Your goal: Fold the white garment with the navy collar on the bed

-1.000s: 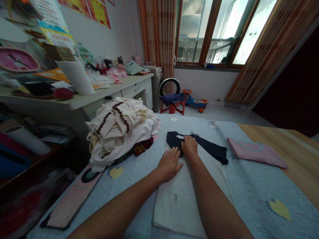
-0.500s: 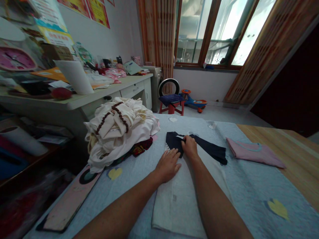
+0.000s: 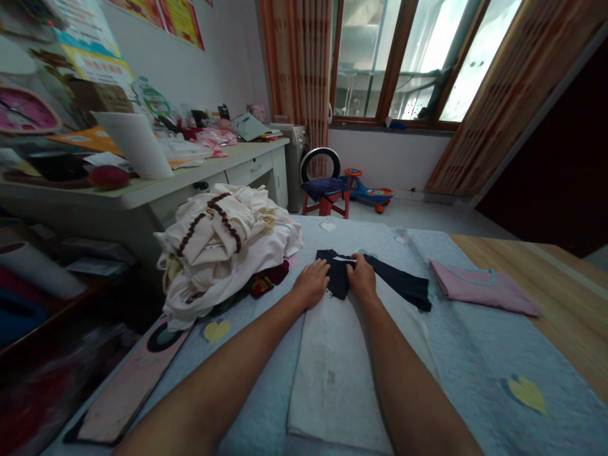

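Note:
A long-sleeved shirt [image 3: 335, 367] with a pale grey-white body and navy sleeves lies flat before me. Its left sleeve is folded inward over the upper part, while the navy right sleeve [image 3: 401, 283] stretches out to the right. My left hand [image 3: 311, 283] is at the shirt's upper left edge, its fingers bent over the folded navy cloth. Close to the neckline, my right hand [image 3: 362, 278] pinches navy fabric between thumb and fingers. The fingertips of both hands are partly hidden.
A light blue cloth [image 3: 475, 354] with heart shapes covers the wooden table [image 3: 513, 253]. To the left are a heap of white clothes [image 3: 256, 237] and a long pinkish board [image 3: 128, 386]. A folded pink garment [image 3: 484, 291] lies right. Beyond stands a red stool [image 3: 325, 206].
My left hand has slid left and up, from lying flat on the shirt to gripping its folded navy edge. The right hand stays near the neckline. The view has shifted slightly.

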`<move>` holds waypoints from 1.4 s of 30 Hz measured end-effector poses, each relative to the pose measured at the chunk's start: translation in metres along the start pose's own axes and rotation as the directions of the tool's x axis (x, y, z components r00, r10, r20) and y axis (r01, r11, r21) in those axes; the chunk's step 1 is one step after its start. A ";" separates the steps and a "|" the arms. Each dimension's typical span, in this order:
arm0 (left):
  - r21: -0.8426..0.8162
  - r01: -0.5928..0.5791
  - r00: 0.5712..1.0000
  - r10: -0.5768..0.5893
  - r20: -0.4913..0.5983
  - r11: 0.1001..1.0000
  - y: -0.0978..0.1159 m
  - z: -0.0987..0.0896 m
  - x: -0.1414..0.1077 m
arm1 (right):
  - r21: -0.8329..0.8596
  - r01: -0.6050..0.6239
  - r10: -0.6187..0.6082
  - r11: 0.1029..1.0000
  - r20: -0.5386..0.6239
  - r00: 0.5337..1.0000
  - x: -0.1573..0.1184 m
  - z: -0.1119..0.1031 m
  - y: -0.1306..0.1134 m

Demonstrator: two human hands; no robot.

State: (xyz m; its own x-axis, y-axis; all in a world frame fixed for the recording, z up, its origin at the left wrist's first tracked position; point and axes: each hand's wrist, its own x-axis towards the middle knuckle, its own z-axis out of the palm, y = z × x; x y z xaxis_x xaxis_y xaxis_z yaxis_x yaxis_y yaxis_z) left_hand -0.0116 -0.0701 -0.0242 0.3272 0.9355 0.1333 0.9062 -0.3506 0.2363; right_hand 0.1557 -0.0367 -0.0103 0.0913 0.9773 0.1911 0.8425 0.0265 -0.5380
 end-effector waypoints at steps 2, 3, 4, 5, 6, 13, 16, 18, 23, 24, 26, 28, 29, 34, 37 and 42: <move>0.017 0.004 1.000 -0.004 0.029 1.000 -0.005 0.002 0.008 | 0.034 0.010 -0.010 0.999 -0.004 1.000 0.002 -0.001 0.000; 0.024 0.003 0.999 -0.004 0.034 1.000 -0.006 0.002 0.009 | 0.049 0.003 -0.004 0.999 0.007 1.000 0.002 -0.001 0.001; 0.030 0.005 0.999 -0.006 0.035 1.000 -0.006 0.003 0.009 | 0.061 -0.012 0.010 0.998 0.024 1.000 0.003 -0.002 0.001; 0.034 0.006 0.999 -0.007 0.035 0.999 -0.006 0.004 0.009 | 0.072 -0.030 0.026 0.997 0.046 0.999 0.003 -0.003 0.001; 0.037 0.008 0.999 -0.009 0.033 0.999 -0.006 0.005 0.008 | 0.080 -0.046 0.040 0.996 0.070 0.997 0.003 -0.003 0.001; 0.037 0.027 0.999 -0.027 0.017 0.999 -0.005 0.008 0.004 | 0.075 -0.034 0.017 0.997 0.219 0.976 0.000 -0.004 0.000; 0.034 0.028 0.999 -0.028 0.020 0.999 -0.004 0.007 0.004 | 0.078 -0.010 -0.006 0.997 0.200 0.980 -0.002 -0.006 -0.004; 0.032 0.026 0.999 -0.027 0.023 0.999 -0.004 0.006 0.003 | 0.103 0.007 -0.025 0.995 0.180 0.983 -0.004 -0.008 -0.007; 0.022 0.029 0.999 -0.029 0.026 0.999 -0.005 0.007 0.004 | 0.146 0.020 -0.047 0.989 0.185 0.982 -0.016 -0.010 -0.008; 0.022 0.029 0.999 -0.030 0.024 0.999 -0.005 0.006 0.004 | 0.143 0.028 -0.056 0.989 0.195 0.979 -0.020 -0.010 -0.008; 0.026 0.031 0.999 -0.031 0.027 0.999 -0.004 0.005 0.003 | 0.134 0.056 -0.086 0.989 0.236 0.968 -0.027 -0.010 -0.010; 0.030 0.029 0.999 -0.030 0.037 0.999 -0.003 0.004 0.003 | 0.114 0.088 -0.117 0.990 0.282 0.952 -0.033 -0.010 -0.012; 0.031 0.026 0.999 -0.028 0.038 0.999 -0.002 0.004 0.002 | 0.097 0.101 -0.125 0.990 0.293 0.948 -0.036 -0.010 -0.013; 0.022 0.044 0.999 -0.044 -0.008 0.999 -0.003 0.004 0.002 | 0.004 0.103 -0.102 0.995 0.215 0.971 -0.045 -0.006 -0.016; 0.015 0.062 0.998 -0.061 -0.021 0.998 -0.003 0.004 0.002 | -0.014 0.110 -0.106 0.994 0.171 0.979 -0.049 -0.005 -0.015; 0.016 0.075 0.997 -0.075 0.028 0.997 -0.001 0.001 0.002 | -0.110 0.062 -0.044 0.992 0.159 0.986 -0.058 -0.003 -0.019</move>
State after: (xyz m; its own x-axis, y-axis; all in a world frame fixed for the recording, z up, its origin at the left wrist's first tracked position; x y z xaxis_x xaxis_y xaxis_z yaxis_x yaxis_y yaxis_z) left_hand -0.0118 -0.0682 -0.0249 0.2654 0.9601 0.0880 0.9323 -0.2788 0.2304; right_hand 0.1365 -0.0946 -0.0086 -0.0316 0.9961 0.0822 0.8999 0.0641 -0.4315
